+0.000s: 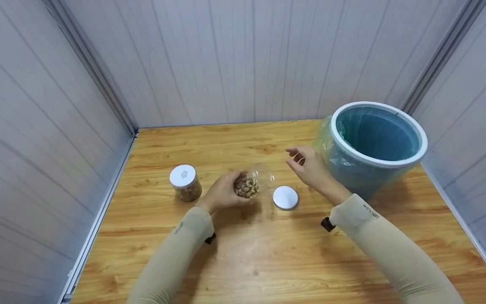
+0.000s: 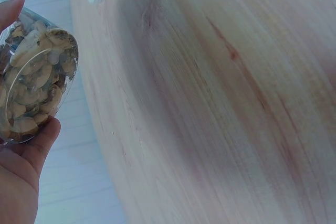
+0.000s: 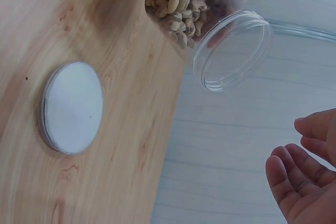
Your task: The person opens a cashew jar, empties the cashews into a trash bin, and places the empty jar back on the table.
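Note:
My left hand (image 1: 222, 193) grips a clear plastic jar (image 1: 264, 175) around its bottom end and holds it tilted, its uncapped mouth pointing right. Cashew nuts (image 3: 178, 11) lie heaped toward the jar's base. From beneath, the left wrist view shows the nuts (image 2: 34, 82) through the clear bottom, thumb and fingers on either side. My right hand (image 1: 312, 169) is in the air to the right of the jar's mouth, fingers loosely bent and holding nothing. Below and between the hands, a round white lid (image 1: 285, 197) lies flat on the table.
A second jar (image 1: 189, 192) with a white lid and brownish contents stands upright left of my left hand. At the back right is a large bin (image 1: 395, 162) with a white rim and a greenish plastic liner, close behind my right hand. Panel walls enclose the wooden table (image 1: 251, 261).

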{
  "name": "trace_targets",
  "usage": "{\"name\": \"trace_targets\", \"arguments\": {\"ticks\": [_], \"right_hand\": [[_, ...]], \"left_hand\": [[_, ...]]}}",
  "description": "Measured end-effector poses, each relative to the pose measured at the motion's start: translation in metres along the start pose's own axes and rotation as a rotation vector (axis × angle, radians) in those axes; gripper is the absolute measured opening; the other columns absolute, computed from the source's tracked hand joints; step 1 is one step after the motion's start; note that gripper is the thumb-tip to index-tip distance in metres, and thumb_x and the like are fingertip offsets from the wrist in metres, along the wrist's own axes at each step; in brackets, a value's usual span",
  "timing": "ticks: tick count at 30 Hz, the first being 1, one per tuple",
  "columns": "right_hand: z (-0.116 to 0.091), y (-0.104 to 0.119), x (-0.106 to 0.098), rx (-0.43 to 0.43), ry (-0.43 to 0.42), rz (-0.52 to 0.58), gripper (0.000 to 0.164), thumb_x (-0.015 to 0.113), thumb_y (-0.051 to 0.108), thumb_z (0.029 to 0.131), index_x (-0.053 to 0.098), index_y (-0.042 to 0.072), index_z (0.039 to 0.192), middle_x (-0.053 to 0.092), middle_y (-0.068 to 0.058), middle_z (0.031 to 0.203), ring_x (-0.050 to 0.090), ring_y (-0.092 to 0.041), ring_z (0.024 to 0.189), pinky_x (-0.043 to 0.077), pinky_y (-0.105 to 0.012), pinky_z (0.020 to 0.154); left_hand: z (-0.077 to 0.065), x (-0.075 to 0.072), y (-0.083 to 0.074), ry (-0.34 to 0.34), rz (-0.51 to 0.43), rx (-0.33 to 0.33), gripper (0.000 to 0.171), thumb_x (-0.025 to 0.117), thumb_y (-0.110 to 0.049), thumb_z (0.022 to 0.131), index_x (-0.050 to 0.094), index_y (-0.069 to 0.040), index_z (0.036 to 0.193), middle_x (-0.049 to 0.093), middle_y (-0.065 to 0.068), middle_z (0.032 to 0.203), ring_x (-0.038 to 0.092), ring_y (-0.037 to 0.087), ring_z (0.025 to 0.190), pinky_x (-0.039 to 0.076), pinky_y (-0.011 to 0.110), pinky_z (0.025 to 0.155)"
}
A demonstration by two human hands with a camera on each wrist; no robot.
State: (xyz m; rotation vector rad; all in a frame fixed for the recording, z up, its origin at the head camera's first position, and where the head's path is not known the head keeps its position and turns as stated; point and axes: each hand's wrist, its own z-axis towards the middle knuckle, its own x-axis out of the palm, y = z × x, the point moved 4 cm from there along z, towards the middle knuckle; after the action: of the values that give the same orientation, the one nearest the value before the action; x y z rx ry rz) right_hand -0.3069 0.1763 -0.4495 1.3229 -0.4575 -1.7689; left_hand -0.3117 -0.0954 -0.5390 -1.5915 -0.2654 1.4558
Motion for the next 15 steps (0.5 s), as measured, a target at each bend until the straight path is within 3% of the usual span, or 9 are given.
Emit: {"name": "trace_targets", "arguments": {"ticks": [8,15], "right_hand": [[0.001,0.006,-0.014,-0.006,-0.016,0.015,0.027,0.074,0.003,0.101,0.074,-0.007,0.125,0.072,-0.024,0.109,0.07,-0.032,0.094,0.054,-0.02,0.081],[-0.001,0.008,-0.025,-0.025,-0.039,0.028,0.026,0.073,0.001,0.1,0.074,-0.008,0.124,0.072,-0.025,0.106,0.07,-0.031,0.093,0.051,-0.014,0.079]], "left_hand": [[0.001,-0.001,-0.001,0.002,-0.023,-0.026,0.087,0.1,-0.021,0.077,0.058,-0.007,0.152,0.069,0.012,0.14,0.067,0.03,0.127,0.054,0.051,0.113],[0.002,0.002,0.0,0.017,-0.027,-0.052,0.085,0.1,-0.02,0.078,0.058,-0.009,0.151,0.068,0.012,0.142,0.067,0.031,0.13,0.053,0.051,0.115]]}}
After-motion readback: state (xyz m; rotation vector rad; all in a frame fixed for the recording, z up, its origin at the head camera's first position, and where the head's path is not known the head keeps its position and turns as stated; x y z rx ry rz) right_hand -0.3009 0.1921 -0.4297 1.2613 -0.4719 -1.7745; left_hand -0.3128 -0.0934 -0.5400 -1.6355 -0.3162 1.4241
